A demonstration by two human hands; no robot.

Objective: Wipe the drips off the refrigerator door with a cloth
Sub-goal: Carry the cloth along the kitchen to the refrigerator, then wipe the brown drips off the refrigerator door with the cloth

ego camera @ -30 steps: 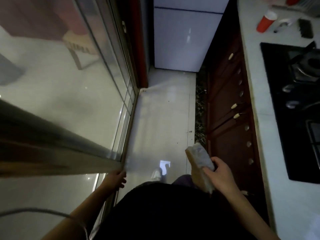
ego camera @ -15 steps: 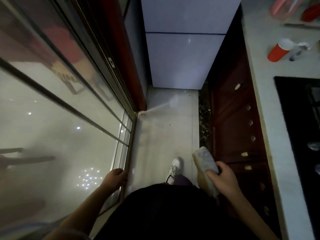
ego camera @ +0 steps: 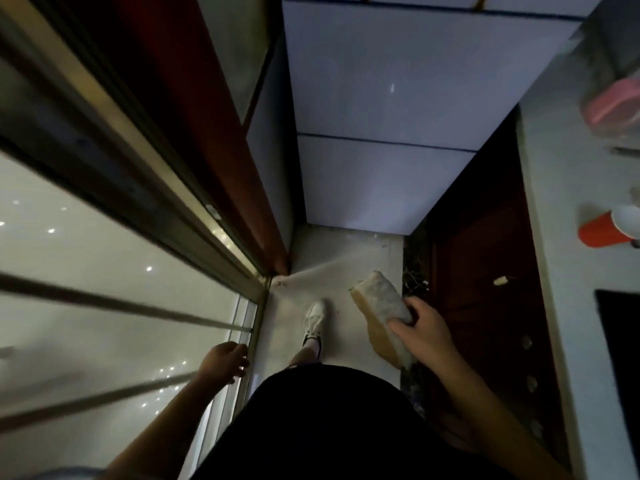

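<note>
**Closer to the refrigerator, cloth in hand**

The refrigerator door [ego camera: 388, 84] now fills the far centre of the view, much larger than half a second ago, when it stood well back at the end of the narrow floor [ego camera: 349, 258]. Its lower panel meets the floor just beyond the person's white shoe [ego camera: 314, 320], which has stepped forward. A small bright glint shows on the upper panel; whether drips are there cannot be told in the dim light.

The right hand [ego camera: 424, 332] holds the cloth [ego camera: 381, 313], a folded, pale, block-like wad, with the fingers curled over its near end and the thumb on top. The cloth points toward the refrigerator and is well apart from the door, as before, though raised a little higher in the view. It hangs over the floor beside the dark red cabinets [ego camera: 485, 271] on the right.

The left hand [ego camera: 223, 363] hangs low on the left next to the glass sliding door [ego camera: 104, 306], fingers loosely curled and slightly spread, holding nothing. Earlier it sat at the door frame edge in much the same pose.

On the right, the pale countertop [ego camera: 561, 306] carries a red cup [ego camera: 604, 230] lying on its side, now nearer the right edge of the view than before, and a pink object [ego camera: 613, 105] farther away. The black stovetop [ego camera: 620, 341] shows only as a dark corner near right.
</note>
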